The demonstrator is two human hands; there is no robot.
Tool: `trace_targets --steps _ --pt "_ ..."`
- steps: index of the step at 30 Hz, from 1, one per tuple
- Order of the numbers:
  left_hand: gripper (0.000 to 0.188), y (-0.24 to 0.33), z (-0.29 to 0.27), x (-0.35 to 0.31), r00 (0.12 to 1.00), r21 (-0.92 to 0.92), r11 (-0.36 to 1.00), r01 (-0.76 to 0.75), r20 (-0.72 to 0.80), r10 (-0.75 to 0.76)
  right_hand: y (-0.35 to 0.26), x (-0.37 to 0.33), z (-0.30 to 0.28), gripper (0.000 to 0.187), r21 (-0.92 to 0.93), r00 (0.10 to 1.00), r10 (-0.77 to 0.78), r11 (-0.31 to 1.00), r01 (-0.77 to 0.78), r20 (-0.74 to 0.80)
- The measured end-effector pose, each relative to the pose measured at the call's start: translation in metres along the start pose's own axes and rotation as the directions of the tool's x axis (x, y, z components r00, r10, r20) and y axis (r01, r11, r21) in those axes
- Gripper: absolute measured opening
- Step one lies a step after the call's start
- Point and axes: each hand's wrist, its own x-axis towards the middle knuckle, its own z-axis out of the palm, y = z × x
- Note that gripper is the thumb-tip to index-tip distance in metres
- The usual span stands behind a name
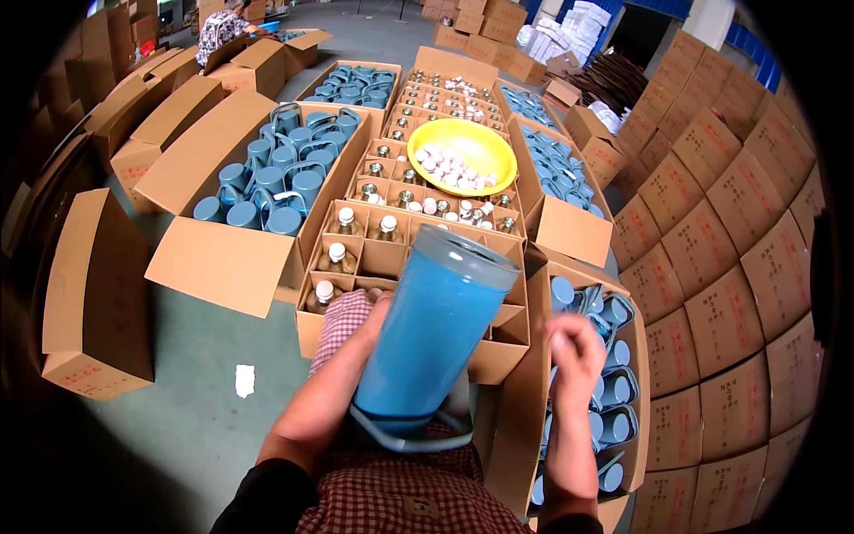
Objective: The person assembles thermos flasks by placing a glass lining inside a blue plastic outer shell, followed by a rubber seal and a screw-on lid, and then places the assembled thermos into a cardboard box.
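Observation:
A large blue thermos (431, 329) stands tilted in front of me, its wide grey-rimmed end away from me and its handle loop towards my apron. My left hand (381, 311) holds it from the left side; its fingers are hidden behind the blue body. To the right, my right hand (574, 351) is raised with fingers bent, smeared by motion and apart from the thermos. Below it is a carton of blue thermoses (616, 389). Just beyond the held thermos, white-capped glass bottles (337, 258) sit in a divided carton (384, 258), some of whose compartments hold nothing.
A yellow basin (507, 169) of white caps rests on the divided cartons ahead. More blue thermoses (267, 178) fill an open carton at left. Stacked cartons (703, 356) form a wall at right. A person (222, 31) is at the far left. White paper (245, 381) lies on the floor.

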Motion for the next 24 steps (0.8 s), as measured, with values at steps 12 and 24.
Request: trace_targets --steps 12,24 --pt "0.031 0.013 -0.029 -0.028 0.988 -0.039 0.992 -0.121 -0.101 0.116 0.1 0.111 0.096 0.055 -0.396 0.97 -0.011 0.912 0.109 0.241" --pt "0.035 0.017 -0.048 -0.023 0.982 -0.107 0.985 -0.139 -0.147 0.122 0.094 0.143 0.143 0.055 -0.161 0.924 -0.102 0.972 0.172 0.369"
